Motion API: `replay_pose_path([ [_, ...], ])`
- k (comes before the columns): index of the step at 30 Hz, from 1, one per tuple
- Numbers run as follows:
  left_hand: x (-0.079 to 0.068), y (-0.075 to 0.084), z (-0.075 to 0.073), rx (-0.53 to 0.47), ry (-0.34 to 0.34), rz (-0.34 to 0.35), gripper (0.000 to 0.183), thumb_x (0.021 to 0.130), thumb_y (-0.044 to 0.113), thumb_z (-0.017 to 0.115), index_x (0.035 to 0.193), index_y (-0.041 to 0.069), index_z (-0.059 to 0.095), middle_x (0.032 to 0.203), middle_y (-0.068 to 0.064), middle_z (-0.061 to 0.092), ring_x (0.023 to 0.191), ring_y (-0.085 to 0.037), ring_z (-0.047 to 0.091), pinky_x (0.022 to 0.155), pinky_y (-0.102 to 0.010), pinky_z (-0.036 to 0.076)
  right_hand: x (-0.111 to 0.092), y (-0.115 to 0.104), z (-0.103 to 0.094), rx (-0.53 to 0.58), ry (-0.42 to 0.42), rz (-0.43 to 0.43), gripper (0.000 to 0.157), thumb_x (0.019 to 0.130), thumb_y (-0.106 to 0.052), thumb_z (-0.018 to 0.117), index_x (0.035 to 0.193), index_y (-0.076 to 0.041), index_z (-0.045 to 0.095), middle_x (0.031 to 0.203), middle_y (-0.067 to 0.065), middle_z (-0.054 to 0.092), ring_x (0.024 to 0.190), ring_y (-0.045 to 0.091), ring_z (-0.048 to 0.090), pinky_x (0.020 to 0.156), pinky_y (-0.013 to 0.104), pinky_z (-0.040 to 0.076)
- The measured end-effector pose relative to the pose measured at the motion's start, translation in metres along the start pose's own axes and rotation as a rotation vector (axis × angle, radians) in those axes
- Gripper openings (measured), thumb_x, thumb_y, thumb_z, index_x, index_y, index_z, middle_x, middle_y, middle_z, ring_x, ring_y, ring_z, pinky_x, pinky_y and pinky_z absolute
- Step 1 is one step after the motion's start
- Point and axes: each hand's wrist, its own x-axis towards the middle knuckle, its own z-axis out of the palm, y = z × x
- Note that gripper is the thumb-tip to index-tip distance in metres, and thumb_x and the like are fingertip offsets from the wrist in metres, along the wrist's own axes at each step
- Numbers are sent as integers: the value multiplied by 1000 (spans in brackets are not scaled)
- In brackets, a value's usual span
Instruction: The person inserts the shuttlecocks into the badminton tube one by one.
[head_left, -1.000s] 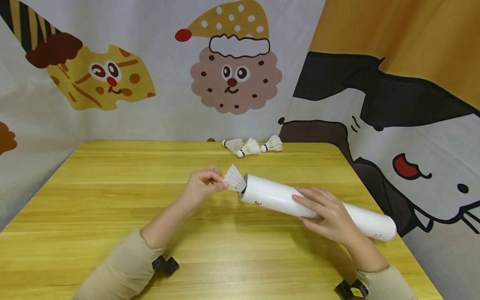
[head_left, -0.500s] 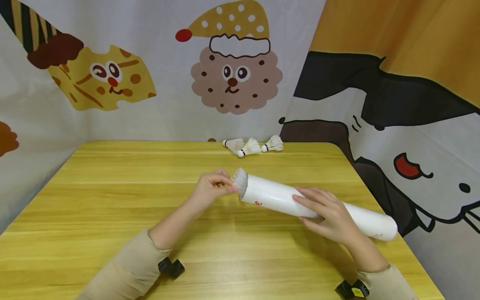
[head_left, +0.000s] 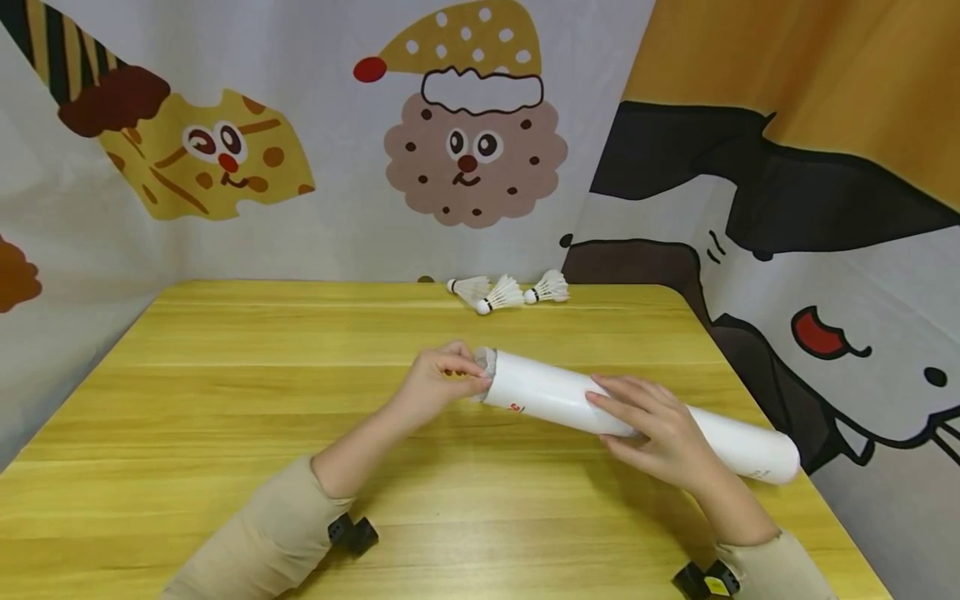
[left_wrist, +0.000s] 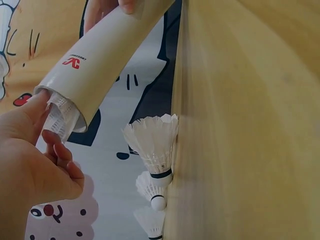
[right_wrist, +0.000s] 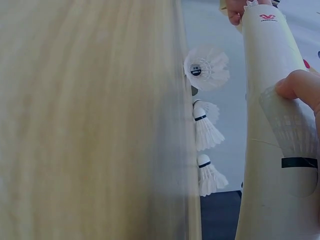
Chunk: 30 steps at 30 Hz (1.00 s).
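Note:
A white shuttlecock tube (head_left: pixel 547 387) with a red mark lies slanted across my front, its mouth to the left. My right hand (head_left: pixel 656 429) grips it from above around the middle, fingers on the far side and thumb on the near side. A shuttlecock (left_wrist: pixel 62 119) sits nearly all inside the mouth, only the ends of its feathers showing. Pinching those feathers at the rim is my left hand (head_left: pixel 447 379); the cork end is hidden in the tube. Faintly, a see-through shuttlecock shape overlies the tube in the right wrist view; its nature is unclear.
Three loose shuttlecocks lie at the back edge of the wooden table (head_left: pixel 225 400), among them the right one (head_left: pixel 551 286) and the middle one (head_left: pixel 500 296). A printed curtain (head_left: pixel 315 233) hangs behind. The tube's far end reaches close to the table's right edge.
My left hand has moved right, pushing the shuttlecock from partly outside the mouth to almost fully inside the tube. My right hand and the tube stay about where they were.

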Motion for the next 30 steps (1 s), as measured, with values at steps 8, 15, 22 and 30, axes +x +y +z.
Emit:
replay_pose_path([
  [8,2,1,4,15,8,1,9,76,-9,73,85,-7,72,83,-4,56,80,-19,47,65,-24,43,-1,1,0,8,-2,-4,41,93,-39,59,120,-9,67,124,13,62,108,32,56,100,29,33],
  [15,5,-2,7,53,1,6,11,74,-10,68,83,-6,72,84,-3,59,85,-20,49,73,-32,39,1,1,1,19,8,-30,41,93,-37,60,119,-7,68,123,15,62,107,32,56,100,29,33],
  [22,6,0,13,2,-26,-12,16,72,-16,60,83,-10,71,85,-6,58,97,-23,52,79,-36,51,3,-2,1,22,5,-28,40,93,-36,60,120,-8,68,123,14,62,107,32,56,99,29,34],
  [30,8,-4,15,-12,-43,0,15,72,-19,59,79,-12,70,80,-3,52,91,-20,49,79,-39,47,1,0,1,20,7,-27,40,94,-37,59,119,-7,68,123,14,62,107,33,56,99,29,34],
])
